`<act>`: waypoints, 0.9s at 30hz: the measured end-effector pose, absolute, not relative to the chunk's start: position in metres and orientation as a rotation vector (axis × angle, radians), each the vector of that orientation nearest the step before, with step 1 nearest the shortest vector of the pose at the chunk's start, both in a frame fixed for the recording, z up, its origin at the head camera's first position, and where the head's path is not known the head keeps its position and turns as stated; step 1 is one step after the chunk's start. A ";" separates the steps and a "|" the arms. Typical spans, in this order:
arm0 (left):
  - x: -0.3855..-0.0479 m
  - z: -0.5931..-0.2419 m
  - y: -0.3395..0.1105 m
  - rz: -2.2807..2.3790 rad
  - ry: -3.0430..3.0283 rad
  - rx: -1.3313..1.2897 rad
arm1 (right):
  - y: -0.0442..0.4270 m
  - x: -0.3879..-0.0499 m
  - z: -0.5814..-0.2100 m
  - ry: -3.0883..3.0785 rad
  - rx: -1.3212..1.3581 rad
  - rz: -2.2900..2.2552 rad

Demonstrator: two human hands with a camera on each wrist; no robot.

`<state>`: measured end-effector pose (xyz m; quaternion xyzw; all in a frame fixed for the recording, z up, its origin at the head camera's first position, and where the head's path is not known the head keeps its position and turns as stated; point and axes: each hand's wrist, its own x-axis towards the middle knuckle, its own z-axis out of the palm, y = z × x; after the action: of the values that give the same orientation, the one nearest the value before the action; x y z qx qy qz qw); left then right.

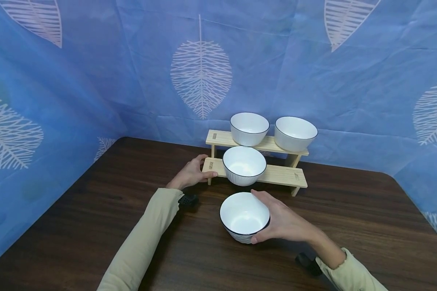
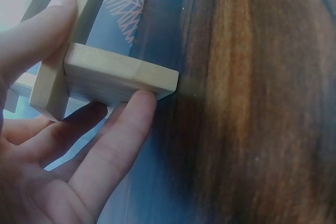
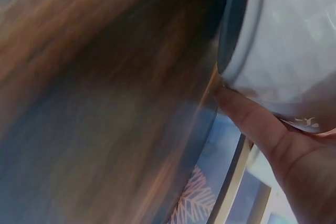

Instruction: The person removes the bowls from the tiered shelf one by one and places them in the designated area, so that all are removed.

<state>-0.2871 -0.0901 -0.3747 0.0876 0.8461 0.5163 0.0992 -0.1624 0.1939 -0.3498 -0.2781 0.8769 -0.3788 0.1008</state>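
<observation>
My left hand (image 1: 194, 173) grips the left end of the lower tier of a pale wooden two-tier rack (image 1: 281, 174). In the left wrist view, the thumb lies over the board (image 2: 50, 90) while fingers (image 2: 118, 145) touch the leg underneath. My right hand (image 1: 282, 218) holds a white bowl (image 1: 245, 213) with a dark rim by its right side, in front of the rack. Its textured outer wall (image 3: 294, 40) shows in the right wrist view. Whether this bowl touches the table cannot be told. Another white bowl (image 1: 244, 163) sits on the lower tier.
Two more white bowls, a left one (image 1: 249, 126) and a right one (image 1: 295, 131), stand on the upper tier. The rack is at the back of a dark wooden table (image 1: 76, 226). A blue cloth with white leaf prints (image 1: 138, 72) hangs behind it.
</observation>
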 end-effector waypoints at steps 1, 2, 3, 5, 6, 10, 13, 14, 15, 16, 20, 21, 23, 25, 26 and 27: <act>-0.287 -0.375 -0.090 1.525 2.506 0.261 | 0.192 -0.162 -0.350 2.583 -0.817 -1.125; -0.287 -0.375 -0.090 1.523 2.510 0.261 | 0.190 -0.163 -0.351 2.574 -0.818 -1.134; -0.286 -0.375 -0.090 1.525 2.512 0.259 | 0.187 -0.163 -0.351 2.566 -0.818 -1.138; -0.286 -0.375 -0.090 1.525 2.515 0.256 | 0.183 -0.164 -0.352 2.555 -0.814 -1.140; -0.286 -0.375 -0.090 1.522 2.518 0.252 | 0.181 -0.165 -0.352 2.555 -0.811 -1.135; -0.286 -0.375 -0.090 1.497 2.534 0.263 | 0.172 -0.167 -0.352 2.552 -0.805 -1.108; -0.286 -0.375 -0.090 1.486 2.538 0.282 | 0.165 -0.170 -0.353 2.537 -0.822 -1.098; -0.286 -0.375 -0.090 1.490 2.534 0.286 | 0.163 -0.171 -0.354 2.536 -0.829 -1.090; -0.286 -0.375 -0.090 1.490 2.533 0.290 | 0.161 -0.171 -0.354 2.536 -0.833 -1.079; -0.286 -0.375 -0.090 1.490 2.532 0.291 | 0.159 -0.172 -0.354 2.543 -0.834 -1.063; -0.286 -0.375 -0.090 1.494 2.527 0.297 | 0.151 -0.174 -0.355 2.576 -0.845 -1.020; -0.286 -0.375 -0.090 1.496 2.525 0.299 | 0.149 -0.174 -0.355 2.584 -0.846 -1.018; -0.286 -0.375 -0.090 1.505 2.519 0.300 | 0.145 -0.175 -0.355 2.561 -0.849 -1.068; -0.286 -0.375 -0.091 1.510 2.517 0.306 | 0.142 -0.175 -0.356 2.502 -0.827 -1.161; -0.286 -0.376 -0.091 1.512 2.519 0.308 | 0.141 -0.176 -0.356 2.468 -0.811 -1.206; -0.286 -0.376 -0.091 1.514 2.518 0.308 | 0.141 -0.176 -0.356 2.433 -0.793 -1.250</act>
<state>-0.2863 -0.0915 -0.3759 0.1039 0.8486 0.5103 0.0932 -0.1760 0.1408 -0.3559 -0.2754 0.8450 -0.4344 0.1464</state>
